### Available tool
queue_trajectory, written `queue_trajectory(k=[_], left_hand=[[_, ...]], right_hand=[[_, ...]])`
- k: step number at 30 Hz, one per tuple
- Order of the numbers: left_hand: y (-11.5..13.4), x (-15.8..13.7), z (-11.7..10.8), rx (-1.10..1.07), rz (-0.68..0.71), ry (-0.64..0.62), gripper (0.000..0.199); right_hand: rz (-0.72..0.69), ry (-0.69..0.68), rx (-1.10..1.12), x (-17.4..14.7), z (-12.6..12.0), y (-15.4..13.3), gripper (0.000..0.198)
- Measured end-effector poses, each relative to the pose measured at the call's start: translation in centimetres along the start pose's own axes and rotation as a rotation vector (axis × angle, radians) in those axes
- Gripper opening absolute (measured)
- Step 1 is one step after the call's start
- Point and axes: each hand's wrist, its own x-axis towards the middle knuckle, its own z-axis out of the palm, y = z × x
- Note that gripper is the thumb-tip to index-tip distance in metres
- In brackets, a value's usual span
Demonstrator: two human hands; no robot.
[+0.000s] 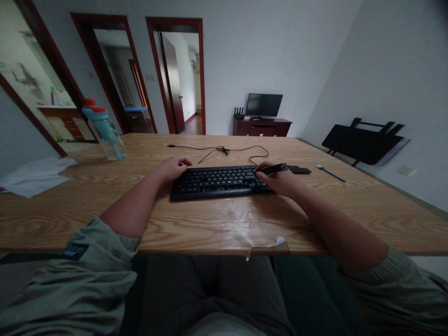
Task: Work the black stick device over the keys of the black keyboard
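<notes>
A black keyboard lies flat on the wooden table in front of me. My left hand is at its back left corner, thumb on the edge and fingers curled around the corner. Over the right-hand keys is my right hand, closed around a dark, thick stick-like tool. The tool's near tip points left toward the keys, and I cannot make out its kind. The keyboard's black cable runs loosely behind it, bunched in the middle.
Right of the keyboard lie a flat black piece and a blue brush with a white head. At left stand a water bottle and white tissues. The table's front edge has a peeling patch.
</notes>
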Motion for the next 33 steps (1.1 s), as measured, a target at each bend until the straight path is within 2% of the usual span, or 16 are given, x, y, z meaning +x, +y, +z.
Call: queue_trajectory(k=[6,11,20,24,27,33], left_hand=[[0.1,-0.1,-0.1,-0.002,-0.003,0.006,0.039],[0.4,-0.2,-0.2,0.006,-0.006,0.006,0.038],[0.2,-0.2,-0.1,-0.010,0.007,0.009,0.038],[0.2,-0.2,0.0,-0.006,0.006,0.001,0.038],[0.3,-0.2,0.0,-0.014,0.001,0.004,0.037],[0.5,-0.2,0.0,-0.008,0.015,0.024,0.035]], right_hand=[[0.079,-0.069,0.084,0.1,-0.6,0.1,0.022],[0.159,-0.202,0.224,0.3,-1.3,1.8,0.026],[0.099,-0.322,0.309,0.3,-1.9,3.3,0.032],[0.170,-0.304,0.326,0.4,-1.8,3.3,0.030],[0.227,-0.239,0.345,0.6,-1.5,3.4,0.031],[0.162,-0.136,0.347,0.7,-1.0,2.9,0.031]])
